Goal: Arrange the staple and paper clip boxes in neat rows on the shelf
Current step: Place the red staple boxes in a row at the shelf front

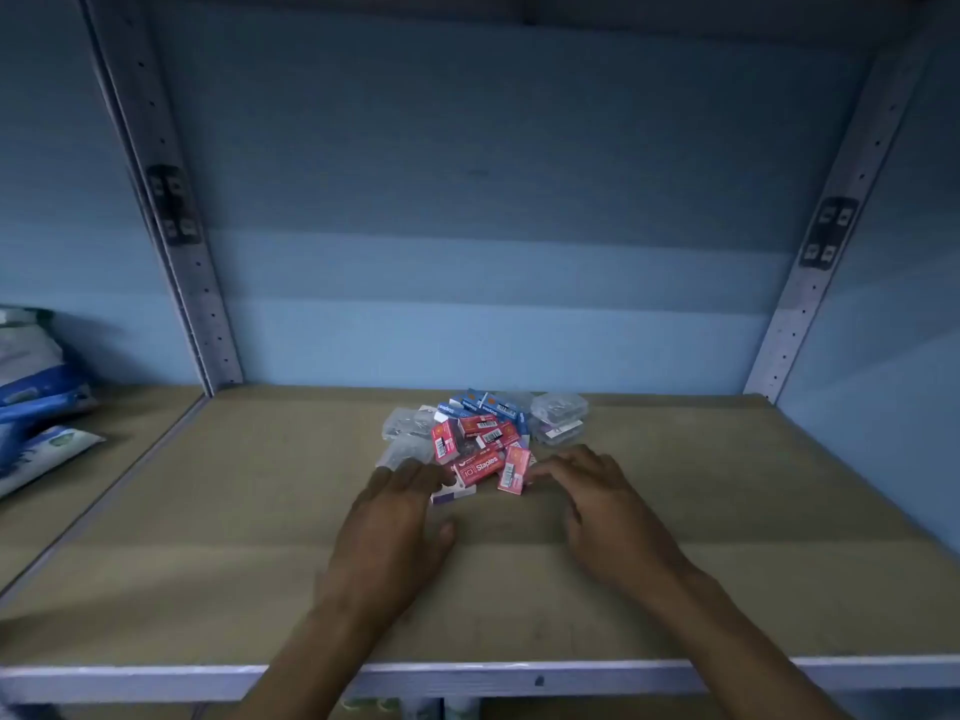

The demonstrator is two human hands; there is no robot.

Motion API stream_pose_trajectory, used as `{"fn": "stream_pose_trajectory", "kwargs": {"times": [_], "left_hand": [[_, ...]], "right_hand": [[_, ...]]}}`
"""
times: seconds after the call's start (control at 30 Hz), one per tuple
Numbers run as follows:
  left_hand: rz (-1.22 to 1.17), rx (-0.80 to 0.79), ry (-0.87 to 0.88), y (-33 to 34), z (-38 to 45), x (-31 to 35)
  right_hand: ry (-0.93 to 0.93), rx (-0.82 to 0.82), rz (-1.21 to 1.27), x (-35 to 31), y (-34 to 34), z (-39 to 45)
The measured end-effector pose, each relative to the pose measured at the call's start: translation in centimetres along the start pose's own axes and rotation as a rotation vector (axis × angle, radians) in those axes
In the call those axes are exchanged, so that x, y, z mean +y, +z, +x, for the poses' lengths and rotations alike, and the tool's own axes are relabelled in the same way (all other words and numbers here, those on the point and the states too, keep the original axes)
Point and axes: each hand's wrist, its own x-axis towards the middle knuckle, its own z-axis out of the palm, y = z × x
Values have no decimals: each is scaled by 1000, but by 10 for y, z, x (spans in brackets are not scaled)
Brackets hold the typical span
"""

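Pile: red staple boxes (480, 444), blue staple boxes (485, 402) and clear paper clip boxes (560, 415) lie jumbled mid-shelf, toward the back (no rows).
Left hand (397, 527): flat, fingers straight, tips touching the pile's near left edge.
Right hand (602, 506): spread, fingertips at a red box on the pile's near right.
Shelf (727, 511): tan board, white front rail.
Far left: blue-and-white packets (36, 407) on the neighbouring shelf.
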Motion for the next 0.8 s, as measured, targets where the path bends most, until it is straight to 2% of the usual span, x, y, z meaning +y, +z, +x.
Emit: {"fn": "stream_pose_trajectory", "kwargs": {"times": [0.03,0.1,0.23,0.4,0.53,0.8], "left_hand": [[13,7,51,19,14,-10],[5,34,85,21,20,-7],[-55,80,123,33,27,-9],[5,83,137,47,37,-5],[59,70,76,47,43,-2],[-156,114,46,42,38,0]], "right_hand": [[-40,6,-13,13,19,16],[-76,1,-17,10,15,19],[-30,22,-6,11,15,30],[33,5,30,1,24,45],[99,17,31,-5,21,44],[1,16,-41,13,18,31]]}}
